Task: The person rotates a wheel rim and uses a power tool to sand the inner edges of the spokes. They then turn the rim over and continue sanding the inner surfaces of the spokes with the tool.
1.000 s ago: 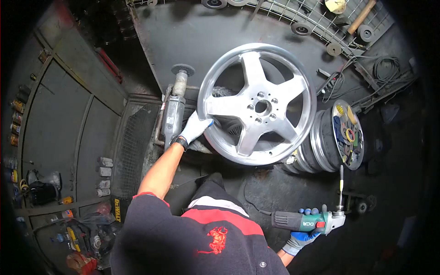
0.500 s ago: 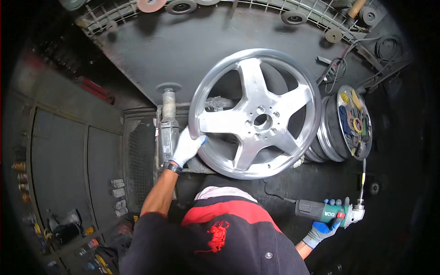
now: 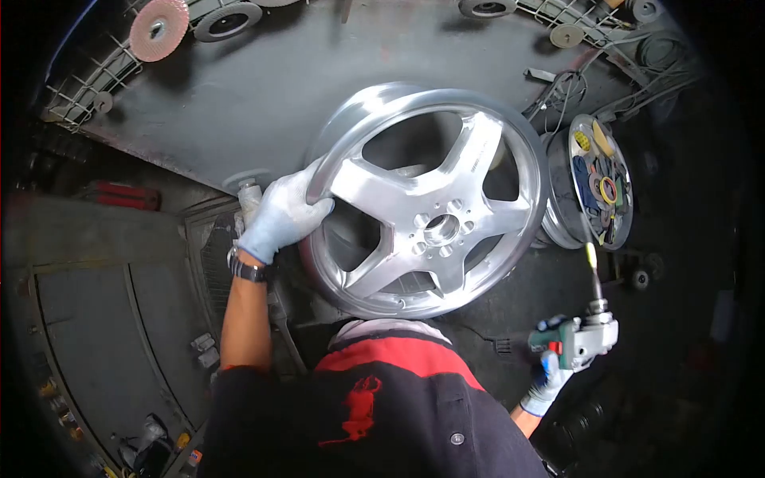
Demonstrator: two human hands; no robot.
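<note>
My left hand (image 3: pixel 287 209), in a white glove with blue on the thumb, grips the left edge of a polished five-spoke alloy wheel (image 3: pixel 374 267). The wheel leans in front of my body, its face toward me and part of its barrel showing behind at the upper left. Off to the lower right, my right hand (image 3: pixel 550 378), gloved in grey and blue, is closed around a green and grey angle grinder (image 3: pixel 586 338). A long thin shaft (image 3: pixel 594 271) with a yellowish band sticks up from the grinder's head, apart from the wheel.
Right of the wheel, another rim (image 3: pixel 578 171) carries tape rolls and abrasive pieces on top. Grinding discs (image 3: pixel 159 30) hang on a wire rack along the far edge of the grey bench (image 3: pixel 263 99). Cables (image 3: pixel 562 95) lie at the bench's right. A cabinet (image 3: pixel 96 311) stands at left.
The wheel has turned clockwise and tilted, with my left hand moving up along with its edge. My right hand has swung the grinder slightly up and left. The camera view has shifted.
</note>
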